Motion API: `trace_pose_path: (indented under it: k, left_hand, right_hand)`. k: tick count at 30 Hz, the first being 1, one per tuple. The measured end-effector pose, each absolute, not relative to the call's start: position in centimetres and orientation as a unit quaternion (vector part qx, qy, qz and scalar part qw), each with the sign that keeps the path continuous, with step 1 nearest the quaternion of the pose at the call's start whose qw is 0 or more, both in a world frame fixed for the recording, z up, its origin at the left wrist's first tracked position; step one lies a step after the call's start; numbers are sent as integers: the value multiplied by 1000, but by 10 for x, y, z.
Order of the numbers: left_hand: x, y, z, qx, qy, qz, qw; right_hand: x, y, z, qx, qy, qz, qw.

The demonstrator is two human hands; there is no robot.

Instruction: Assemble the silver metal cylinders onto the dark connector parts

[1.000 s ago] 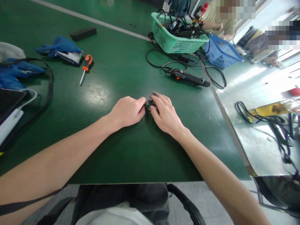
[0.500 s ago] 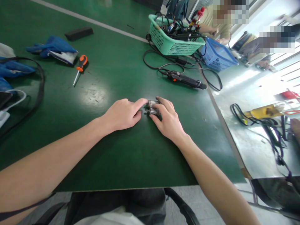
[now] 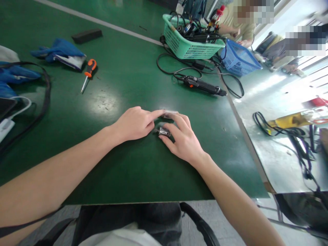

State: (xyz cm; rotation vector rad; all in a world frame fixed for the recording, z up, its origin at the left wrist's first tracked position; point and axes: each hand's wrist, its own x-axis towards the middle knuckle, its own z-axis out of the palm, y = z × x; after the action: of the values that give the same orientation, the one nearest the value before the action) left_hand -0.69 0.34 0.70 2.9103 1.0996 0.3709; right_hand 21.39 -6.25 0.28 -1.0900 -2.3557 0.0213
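Note:
Two small silver metal cylinders, each like a little motor, lie apart on the green table. My right hand (image 3: 183,138) has its thumb and index finger around the near cylinder (image 3: 164,132), whose thin dark end points left. The other fingers of that hand reach over the far cylinder (image 3: 170,112) and partly hide it. My left hand (image 3: 138,123) rests just left of both, its index finger stretched out to touch the left end of the far cylinder. Its thumb is apart from the index finger and holds nothing.
An orange-and-black screwdriver (image 3: 89,76) lies left, near blue gloves (image 3: 60,54) and a dark block (image 3: 87,36). A corded electric screwdriver (image 3: 205,86) lies at right, before a green basket (image 3: 197,51) of tools and a blue basket (image 3: 241,59). Other people sit beyond.
The two cylinders, side by side before, are now apart. My right thumb and index finger have drawn the near one towards me. My left index finger has moved slightly right.

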Motion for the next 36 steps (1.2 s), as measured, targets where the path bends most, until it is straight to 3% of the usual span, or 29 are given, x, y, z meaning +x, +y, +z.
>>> trace_pose_path:
  k: [12,20,36]
  left_hand:
    - [-9,3,4,921,361,145,4]
    - [-11,-2,9,942,283,163,73]
    - [-10,2,0,959,242,148,12]
  right_hand:
    - [213,-60,-2,-409,-867,71,274]
    - [216,-59,-4,-404,-867,91,279]
    - [214,-60,-3,-411,-863,84,281]
